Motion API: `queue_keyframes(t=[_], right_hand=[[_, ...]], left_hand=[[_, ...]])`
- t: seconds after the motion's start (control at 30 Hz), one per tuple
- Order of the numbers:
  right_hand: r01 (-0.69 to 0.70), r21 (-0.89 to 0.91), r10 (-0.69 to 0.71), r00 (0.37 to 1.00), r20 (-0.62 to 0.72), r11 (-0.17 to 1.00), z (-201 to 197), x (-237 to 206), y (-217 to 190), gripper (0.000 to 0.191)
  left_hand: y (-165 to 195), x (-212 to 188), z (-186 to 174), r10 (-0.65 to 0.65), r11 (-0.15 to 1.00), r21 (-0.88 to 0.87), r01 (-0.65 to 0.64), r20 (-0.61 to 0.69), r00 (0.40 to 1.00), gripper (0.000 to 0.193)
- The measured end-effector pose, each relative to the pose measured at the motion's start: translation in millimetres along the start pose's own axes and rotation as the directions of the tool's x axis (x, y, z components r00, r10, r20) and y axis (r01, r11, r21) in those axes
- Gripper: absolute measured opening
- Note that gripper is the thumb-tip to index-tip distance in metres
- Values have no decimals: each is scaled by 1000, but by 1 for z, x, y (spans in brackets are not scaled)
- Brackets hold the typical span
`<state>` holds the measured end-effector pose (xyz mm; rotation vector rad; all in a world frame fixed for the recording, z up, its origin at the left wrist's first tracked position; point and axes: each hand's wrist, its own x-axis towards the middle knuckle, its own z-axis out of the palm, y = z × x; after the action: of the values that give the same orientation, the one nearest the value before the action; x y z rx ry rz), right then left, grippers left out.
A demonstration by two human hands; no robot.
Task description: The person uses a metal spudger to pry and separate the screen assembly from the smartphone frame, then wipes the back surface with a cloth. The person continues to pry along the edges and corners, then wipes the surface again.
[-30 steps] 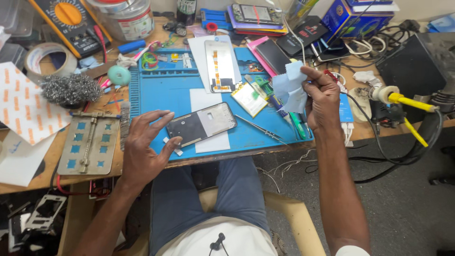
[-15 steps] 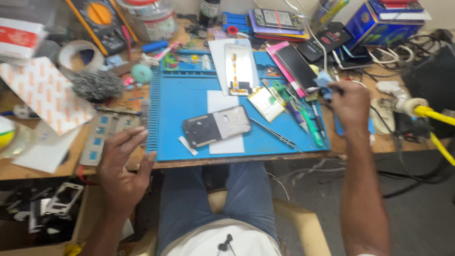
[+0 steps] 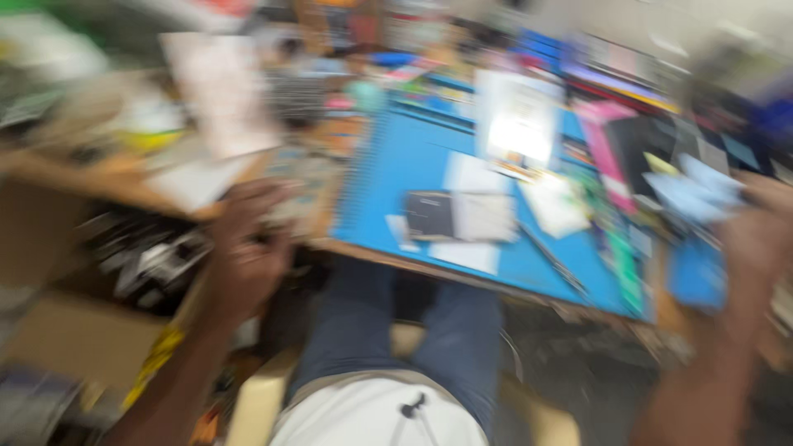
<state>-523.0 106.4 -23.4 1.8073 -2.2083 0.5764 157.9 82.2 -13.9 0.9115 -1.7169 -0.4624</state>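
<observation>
Cluttered wooden workbench (image 3: 124,194) above a dark floor (image 3: 595,372), blurred.

1. The place looks like a small electronics repair workshop, though the view is badly motion-blurred.
2. A blue work mat (image 3: 396,165) covers the middle of a wooden bench (image 3: 107,186).
3. On the mat lies an opened phone (image 3: 458,216), with pale parts and slips beside it.
4. Behind the mat, small boxes and tools crowd the bench.
5. Left of the mat, below the bench edge, more loose parts (image 3: 157,256) sit in a heap.
</observation>
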Motion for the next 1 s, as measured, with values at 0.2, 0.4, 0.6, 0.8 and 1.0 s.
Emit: queue_keyframes(t=[0.2, 0.4, 0.6, 0.8, 1.0], right_hand=[[-45, 26, 50, 960, -274, 999, -25, -3, -14, 37], [-119, 28, 120, 992, -50, 993, -38, 9, -44, 28], [14, 411, 51, 988, -146, 912, 20, -3, -70, 19], [220, 255, -127, 933, -338, 941, 20, -81, -194, 14], [92, 419, 46, 950, -309, 903, 4, -124, -255, 20]], left_hand=[[-30, -19, 8, 13, 980, 194, -29, 86, 996, 30], [-24, -17, 26, 73, 972, 222, -82, 45, 996, 31], [-18, 55, 15, 179, 952, 239, -194, 84, 980, 8], [-79, 155, 33, 44, 876, 466, -123, 178, 983, 8], [-123, 203, 97, -97, 873, 480, -84, 340, 936, 18]])
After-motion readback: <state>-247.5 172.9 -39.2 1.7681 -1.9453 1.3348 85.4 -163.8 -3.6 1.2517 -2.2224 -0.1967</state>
